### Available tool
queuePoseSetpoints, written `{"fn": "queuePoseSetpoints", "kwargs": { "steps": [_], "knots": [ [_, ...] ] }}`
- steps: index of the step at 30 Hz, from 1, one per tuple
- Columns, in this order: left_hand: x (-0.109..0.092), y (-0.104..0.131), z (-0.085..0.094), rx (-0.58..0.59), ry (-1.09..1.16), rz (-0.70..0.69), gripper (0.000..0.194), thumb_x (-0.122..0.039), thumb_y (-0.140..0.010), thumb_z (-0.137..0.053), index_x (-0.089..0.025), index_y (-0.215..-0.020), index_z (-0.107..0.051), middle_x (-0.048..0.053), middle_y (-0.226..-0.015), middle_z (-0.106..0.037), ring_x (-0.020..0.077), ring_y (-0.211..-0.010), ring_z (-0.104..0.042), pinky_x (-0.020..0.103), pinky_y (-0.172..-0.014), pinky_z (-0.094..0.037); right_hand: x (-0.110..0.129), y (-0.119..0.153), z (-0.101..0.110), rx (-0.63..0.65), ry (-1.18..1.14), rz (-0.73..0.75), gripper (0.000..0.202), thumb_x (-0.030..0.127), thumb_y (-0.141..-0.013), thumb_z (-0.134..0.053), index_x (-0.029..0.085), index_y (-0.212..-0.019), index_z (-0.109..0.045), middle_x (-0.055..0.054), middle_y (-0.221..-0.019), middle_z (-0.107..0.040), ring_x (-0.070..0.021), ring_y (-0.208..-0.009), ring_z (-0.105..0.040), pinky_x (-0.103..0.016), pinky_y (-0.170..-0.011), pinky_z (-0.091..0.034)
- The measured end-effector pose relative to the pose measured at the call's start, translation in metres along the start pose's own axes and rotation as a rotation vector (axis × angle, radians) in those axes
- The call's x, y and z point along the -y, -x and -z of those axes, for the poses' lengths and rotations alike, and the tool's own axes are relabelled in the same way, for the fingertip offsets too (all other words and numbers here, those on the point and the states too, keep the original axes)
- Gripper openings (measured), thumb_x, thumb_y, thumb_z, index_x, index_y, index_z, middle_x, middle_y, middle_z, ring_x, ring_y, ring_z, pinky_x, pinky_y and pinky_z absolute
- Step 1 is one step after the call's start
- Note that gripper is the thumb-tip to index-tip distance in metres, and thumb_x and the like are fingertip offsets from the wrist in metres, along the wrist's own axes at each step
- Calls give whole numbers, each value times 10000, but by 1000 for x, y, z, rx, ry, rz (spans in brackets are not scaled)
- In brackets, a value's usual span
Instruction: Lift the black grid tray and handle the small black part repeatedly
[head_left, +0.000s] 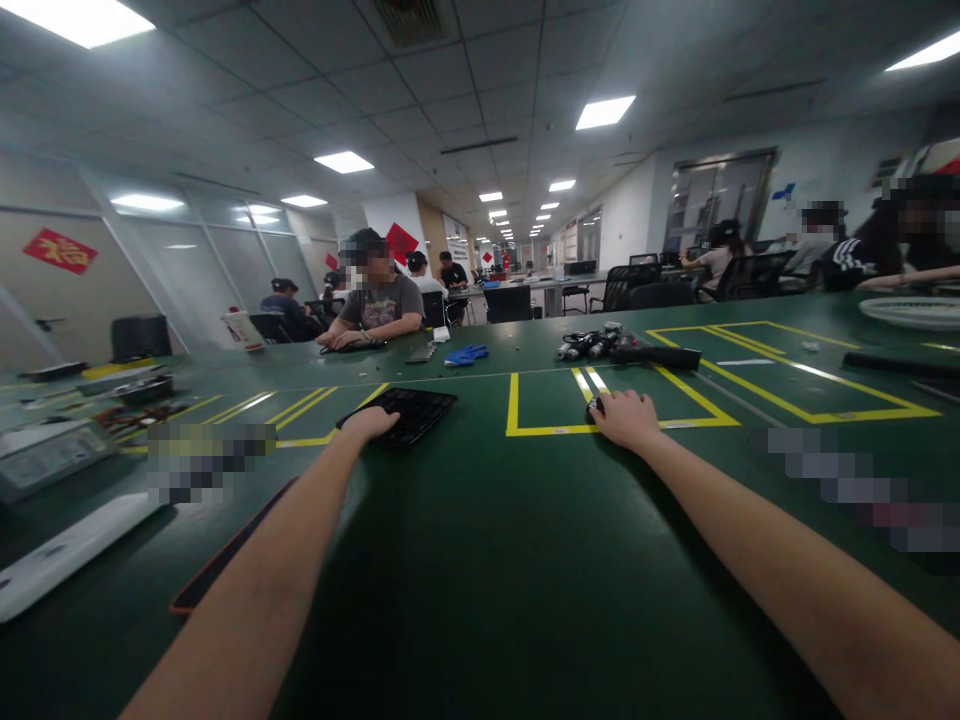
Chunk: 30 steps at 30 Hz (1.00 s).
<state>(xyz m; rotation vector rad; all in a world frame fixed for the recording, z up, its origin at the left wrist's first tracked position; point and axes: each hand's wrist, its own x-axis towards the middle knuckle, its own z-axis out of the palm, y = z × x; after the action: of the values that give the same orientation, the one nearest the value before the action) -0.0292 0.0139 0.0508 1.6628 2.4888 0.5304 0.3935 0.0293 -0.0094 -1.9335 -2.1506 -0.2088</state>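
My left hand [371, 424] is closed on the near left end of a black keyboard [415, 415], whose surface shows a dark grid. The keyboard lies at a slant on the green table, just left of the middle. To the right, my right hand [628, 418] is cupped over a small black object that looks like a computer mouse [595, 405]. Only its left side shows; the palm and fingers hide the rest. It is at the near edge of a yellow-taped rectangle [513, 405], beside two short pale strips.
Beyond my hands lie a blue cloth-like bundle [466, 355], tangled black cables [589, 344] and a black bar [660, 357]. On the left are a white device [79, 548] and an orange-edged phone-like slab [232, 552]. Across the table a person [379, 300] sits.
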Motion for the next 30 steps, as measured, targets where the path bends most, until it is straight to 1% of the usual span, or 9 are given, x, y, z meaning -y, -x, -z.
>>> {"fn": "queuePoseSetpoints", "kwargs": {
  "steps": [3,7,11,15,17,20,23,26,30],
  "knots": [
    [0,5,-7,48,-112,-63,345,-458,-643,-568,-122,-665,-641,196,-832,-675,346,-960,-589,342,-763,-433,4,0,2,-11,-25,-99,462,443,-810,-398,123,-1112,-539,-180,-1150,-544,-354,-1092,-430,-644,-907,-205],
    [-17,29,-22,42,-194,-157,393,-484,-691,-543,-109,-756,-642,203,-917,-658,331,-932,-595,341,-742,-429,18,3,5,0,-154,-155,380,351,-800,-460,96,-1061,-563,-202,-1138,-537,-370,-1109,-415,-596,-867,-302],
    [-53,66,-51,-31,-115,-318,433,-479,-813,-405,-121,-989,-572,146,-1010,-622,247,-906,-588,308,-727,-423,48,12,3,-2,-328,94,347,315,-797,-508,167,-1110,-536,-122,-1131,-567,-288,-1112,-440,-456,-884,-379],
    [-85,99,-75,-38,215,-550,366,-396,-827,-436,-102,-1028,-519,72,-780,-601,197,-726,-559,304,-653,-422,80,22,-9,-84,-724,355,453,289,-782,-547,169,-1201,-423,-106,-1178,-534,-212,-1089,-477,-360,-900,-407],
    [-91,110,-79,12,343,-644,312,-354,-827,-438,-111,-1011,-505,39,-725,-571,181,-684,-537,306,-642,-423,87,26,-15,-61,-983,484,507,266,-736,-600,147,-1184,-396,-125,-1167,-526,-215,-1082,-492,-370,-911,-408],
    [-91,121,-79,74,494,-713,260,-313,-833,-430,-131,-1013,-477,24,-735,-557,169,-687,-527,306,-639,-426,86,31,-16,62,-1160,606,543,265,-702,-634,154,-1166,-374,-106,-1136,-539,-206,-1078,-509,-370,-927,-405],
    [-88,127,-77,99,524,-748,272,-314,-825,-452,-144,-1037,-458,7,-739,-533,157,-693,-509,298,-643,-417,81,34,-12,89,-1139,678,508,263,-706,-627,151,-1153,-414,-94,-1104,-564,-210,-1042,-529,-373,-909,-421],
    [-90,130,-76,144,497,-751,302,-340,-789,-510,-152,-1022,-477,-49,-643,-438,123,-610,-446,272,-608,-389,81,37,-8,60,-1031,759,327,226,-758,-551,161,-1078,-533,-74,-1049,-613,-211,-990,-553,-388,-913,-424],
    [-95,130,-77,237,711,-587,286,-353,-749,-556,-164,-953,-489,-66,-624,-384,91,-551,-401,222,-514,-349,84,41,-4,25,-869,796,226,165,-777,-494,170,-952,-636,-64,-996,-652,-216,-980,-560,-399,-939,-410]
  ]
}}
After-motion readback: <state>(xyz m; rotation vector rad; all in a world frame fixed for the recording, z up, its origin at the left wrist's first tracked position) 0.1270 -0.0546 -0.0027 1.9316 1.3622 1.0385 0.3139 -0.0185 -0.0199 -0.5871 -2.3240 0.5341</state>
